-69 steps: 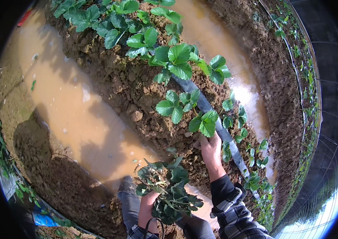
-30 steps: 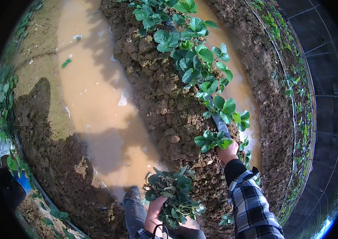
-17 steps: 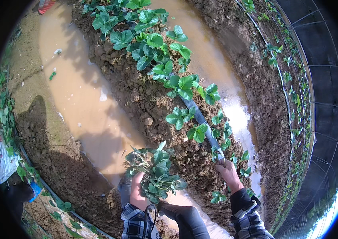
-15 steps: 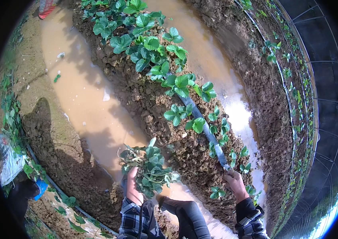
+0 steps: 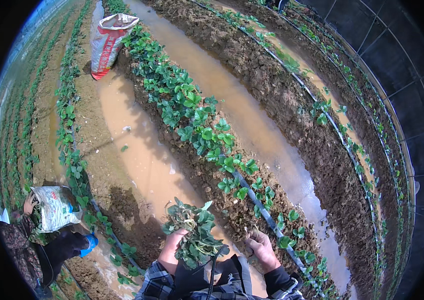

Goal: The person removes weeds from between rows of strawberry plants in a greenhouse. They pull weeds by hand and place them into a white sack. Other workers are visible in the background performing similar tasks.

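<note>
- The left hand [image 5: 173, 245] was gripping a bunch of leaves [image 5: 196, 231], fingers wrapped around its side. This bunch was left of the grey hose [image 5: 274, 225], well apart from it.
- The right hand [image 5: 262, 248] was just left of the hose, with thumb and fingers pressed together. Whether they were pinching a thin stalk, I could not tell; it was too small.
- Muddy water [image 5: 154, 175] lay left of the hose, near the bunch. Leaves could have dropped into it if the left grip became loose, because many were sticking out.
- A black cord [image 5: 213, 267] hung left of the hose, close by the bunch. It could have caught among the stems if the hand turned.
- Small plants [image 5: 286, 242] stood very near the hose, on both sides. A low sweep of the right sleeve [image 5: 277, 280] could have bent them.
- The soil [image 5: 236, 214] left of the hose looked lumpy, so lumps could have broken off under a pressing hand.
</note>
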Available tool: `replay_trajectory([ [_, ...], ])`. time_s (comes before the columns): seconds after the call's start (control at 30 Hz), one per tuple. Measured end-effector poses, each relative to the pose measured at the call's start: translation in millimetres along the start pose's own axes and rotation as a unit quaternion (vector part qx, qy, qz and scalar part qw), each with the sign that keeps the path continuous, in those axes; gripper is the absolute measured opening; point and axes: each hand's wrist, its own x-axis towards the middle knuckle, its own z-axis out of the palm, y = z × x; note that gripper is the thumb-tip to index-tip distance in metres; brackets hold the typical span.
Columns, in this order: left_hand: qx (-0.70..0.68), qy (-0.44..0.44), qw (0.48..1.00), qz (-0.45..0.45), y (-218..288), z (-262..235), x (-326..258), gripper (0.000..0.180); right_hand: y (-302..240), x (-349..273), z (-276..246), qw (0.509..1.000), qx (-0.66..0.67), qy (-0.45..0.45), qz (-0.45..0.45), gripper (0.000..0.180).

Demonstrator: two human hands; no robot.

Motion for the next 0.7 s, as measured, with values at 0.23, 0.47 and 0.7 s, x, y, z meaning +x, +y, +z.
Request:
replay_trajectory([
  [0.23,0.273,-0.141,0.928,0.210,35.3,75.1,-4.4,0.039,-83.1,23.4,118.5,0.828,-0.511,0.010,-0.230,0.022],
  [0.47,0.338,-0.154,0.893,0.256,73.4,127.9,-39.6,0.036,-119.5,9.2,153.0,0.659,-0.703,0.055,-0.259,0.016],
  [0.7,0.279,-0.177,0.924,0.193,111.8,138.7,-48.0,0.041,-150.5,13.3,169.7,0.725,-0.642,0.025,-0.248,0.038],
])
